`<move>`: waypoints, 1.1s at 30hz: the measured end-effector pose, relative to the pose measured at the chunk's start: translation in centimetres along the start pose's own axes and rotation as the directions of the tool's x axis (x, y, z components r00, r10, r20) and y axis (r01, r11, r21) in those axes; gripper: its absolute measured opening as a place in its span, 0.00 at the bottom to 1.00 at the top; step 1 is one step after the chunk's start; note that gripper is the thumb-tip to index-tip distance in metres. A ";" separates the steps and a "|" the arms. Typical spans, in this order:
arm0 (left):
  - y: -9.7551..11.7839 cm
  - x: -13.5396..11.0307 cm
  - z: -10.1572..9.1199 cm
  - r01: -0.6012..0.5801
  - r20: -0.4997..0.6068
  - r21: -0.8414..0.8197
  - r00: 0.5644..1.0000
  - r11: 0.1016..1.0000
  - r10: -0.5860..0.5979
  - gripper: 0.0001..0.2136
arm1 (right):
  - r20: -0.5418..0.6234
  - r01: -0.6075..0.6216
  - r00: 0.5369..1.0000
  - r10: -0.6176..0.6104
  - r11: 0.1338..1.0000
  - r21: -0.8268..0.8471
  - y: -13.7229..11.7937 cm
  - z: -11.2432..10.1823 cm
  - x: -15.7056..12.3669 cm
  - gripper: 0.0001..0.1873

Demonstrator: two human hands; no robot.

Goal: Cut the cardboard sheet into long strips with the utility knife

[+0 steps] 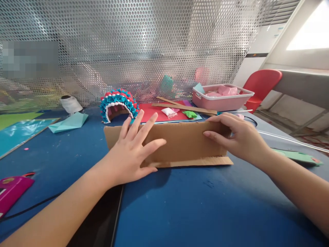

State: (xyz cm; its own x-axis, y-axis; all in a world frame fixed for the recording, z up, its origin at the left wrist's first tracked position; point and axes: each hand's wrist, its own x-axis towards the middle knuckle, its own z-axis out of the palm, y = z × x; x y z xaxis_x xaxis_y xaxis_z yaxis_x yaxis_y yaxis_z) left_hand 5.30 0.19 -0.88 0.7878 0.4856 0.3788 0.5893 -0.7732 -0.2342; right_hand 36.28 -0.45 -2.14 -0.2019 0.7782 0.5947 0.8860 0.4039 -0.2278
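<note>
A long brown cardboard strip point(185, 142) stands folded on the blue table point(195, 206), with a narrow flap lying flat along its near edge. My left hand point(131, 151) is open, its fingers spread flat against the left part of the upright cardboard. My right hand point(236, 137) curls over the right end of the strip, thumb in front and fingers along its top edge, gripping it.
Behind the cardboard lie a teal-and-red paper arch point(118, 103), a red sheet point(159, 111) with wooden strips, a pink tray point(221, 96) and a teal folded paper point(68, 122). A perforated metal screen point(128, 44) closes the back. A magenta object point(12, 190) sits at left, a red chair point(259, 85) at right.
</note>
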 end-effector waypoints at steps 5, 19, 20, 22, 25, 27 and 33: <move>-0.6 0.0 0.9 0.056 -0.113 0.009 0.992 0.998 -0.054 0.35 | 0.008 0.045 0.999 -0.046 0.996 0.072 -1.0 -1.0 -0.4 0.15; -1.8 0.1 -0.7 0.037 -0.106 -0.007 0.994 0.999 -0.038 0.29 | 0.412 -0.282 0.853 0.320 0.947 -0.152 10.7 -6.0 -7.2 0.15; -2.1 0.0 -1.1 0.041 -0.091 -0.023 0.995 0.999 -0.043 0.28 | 0.418 -0.248 0.864 0.280 0.960 -0.130 10.9 -5.9 -7.6 0.13; -2.7 -0.2 -1.7 0.089 -0.055 -0.052 0.994 0.995 -0.092 0.26 | 0.379 -0.169 0.904 0.196 0.980 -0.103 11.1 -5.8 -8.2 0.12; -2.9 -0.2 -2.4 0.199 0.010 -0.081 0.980 0.977 -0.199 0.21 | 0.215 -0.047 0.973 0.079 0.988 -0.148 10.4 -6.3 -8.7 0.14; -2.6 0.0 -2.4 0.219 0.011 -0.088 0.976 0.972 -0.219 0.18 | 0.146 0.043 0.989 -0.017 0.984 -0.176 9.0 -6.7 -8.7 0.15; -0.8 1.4 -1.2 0.089 -0.211 -0.024 0.973 0.996 -0.092 0.14 | 0.327 0.278 0.904 -0.274 0.960 0.035 0.9 -5.7 -8.0 0.25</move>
State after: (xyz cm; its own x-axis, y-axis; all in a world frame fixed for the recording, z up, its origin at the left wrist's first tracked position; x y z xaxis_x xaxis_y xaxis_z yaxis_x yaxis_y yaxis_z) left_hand 5.69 0.98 0.89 0.6748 0.4576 0.5790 0.6523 -0.7368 -0.1779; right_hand 41.07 -9.03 -2.73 -0.5621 0.7502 0.3481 0.7795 0.6212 -0.0802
